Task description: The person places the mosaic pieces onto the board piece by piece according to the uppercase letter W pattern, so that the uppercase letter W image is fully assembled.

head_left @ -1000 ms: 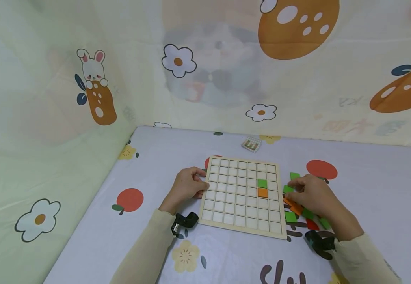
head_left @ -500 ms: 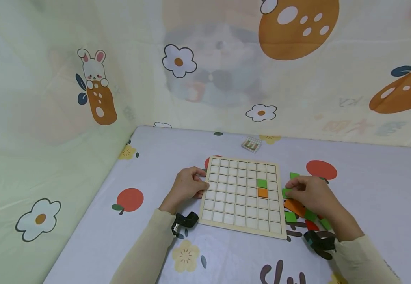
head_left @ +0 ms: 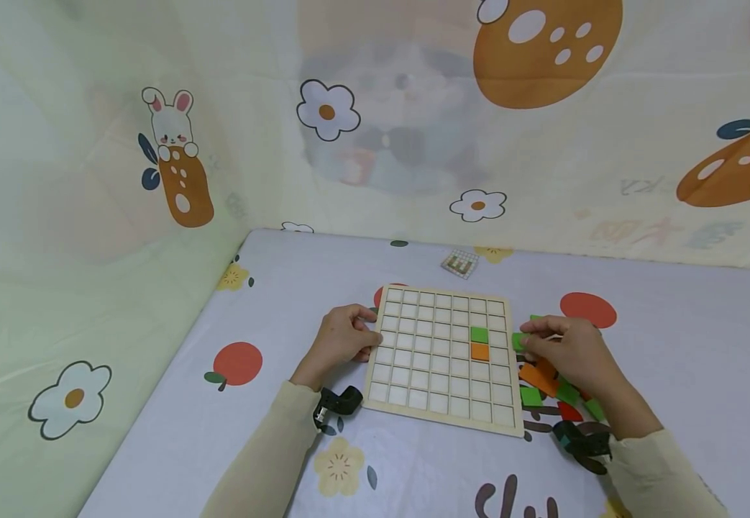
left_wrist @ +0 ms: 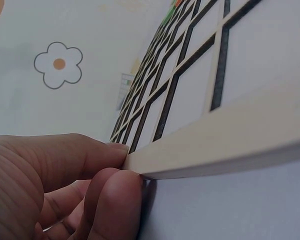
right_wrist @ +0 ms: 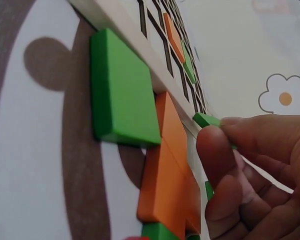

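A wooden grid board point(head_left: 439, 421) lies flat, with one green tile point(head_left: 479, 334) directly above one orange tile point(head_left: 480, 351) in its right part. The left hand point(head_left: 341, 337) pinches the board's left edge; in the left wrist view thumb and fingers point(left_wrist: 112, 200) meet at the frame point(left_wrist: 215, 147). Just past the board's right edge, the right hand point(head_left: 565, 349) pinches a green tile point(head_left: 518, 342) between thumb and fingers, seen also in the right wrist view as a green tile point(right_wrist: 206, 120). Beneath and beside that hand lie loose orange tiles point(head_left: 536, 378) and green tiles point(head_left: 531, 396).
A small patterned card point(head_left: 459, 264) lies behind the board. A red piece or print point(head_left: 569, 411) shows among the tiles at the right. Printed cloth covers the table point(head_left: 174, 446) and hangs as walls point(head_left: 387, 165) at the back and left.
The right hand has lifted slightly, and the green tile in its fingers has shifted a little up and left. The left hand and board look unmoved.
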### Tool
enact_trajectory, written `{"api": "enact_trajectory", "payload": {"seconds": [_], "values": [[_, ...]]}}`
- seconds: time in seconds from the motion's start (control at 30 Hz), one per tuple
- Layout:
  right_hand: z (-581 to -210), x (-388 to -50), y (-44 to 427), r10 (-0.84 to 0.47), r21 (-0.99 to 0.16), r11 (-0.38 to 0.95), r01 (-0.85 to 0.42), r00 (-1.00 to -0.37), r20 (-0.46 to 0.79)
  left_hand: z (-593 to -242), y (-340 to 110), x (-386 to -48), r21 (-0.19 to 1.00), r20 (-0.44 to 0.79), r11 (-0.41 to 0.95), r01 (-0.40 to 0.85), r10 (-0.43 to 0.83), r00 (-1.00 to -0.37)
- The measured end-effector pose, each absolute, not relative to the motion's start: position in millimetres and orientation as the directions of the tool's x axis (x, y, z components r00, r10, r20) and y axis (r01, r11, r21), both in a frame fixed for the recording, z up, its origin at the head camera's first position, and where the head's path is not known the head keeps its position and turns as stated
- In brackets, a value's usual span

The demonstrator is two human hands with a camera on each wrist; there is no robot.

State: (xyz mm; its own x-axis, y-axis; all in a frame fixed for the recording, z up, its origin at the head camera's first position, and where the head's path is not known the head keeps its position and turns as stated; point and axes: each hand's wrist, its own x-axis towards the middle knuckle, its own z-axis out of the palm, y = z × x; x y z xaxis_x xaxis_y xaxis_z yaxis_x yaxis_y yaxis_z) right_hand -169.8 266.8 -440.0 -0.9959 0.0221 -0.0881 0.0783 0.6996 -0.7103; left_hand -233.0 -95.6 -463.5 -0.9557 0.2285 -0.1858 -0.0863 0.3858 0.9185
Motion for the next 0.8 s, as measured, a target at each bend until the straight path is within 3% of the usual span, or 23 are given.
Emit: {"api": "enact_trajectory", "payload": {"seconds": [0.8], "values": [[-440,-177,248,-0.052,-0.541,0.841,-0.011,-0.997,-0.06,-464,-97,-232,0.925,-0.176,0.371,-0.079,0.235,-0.956]]}}
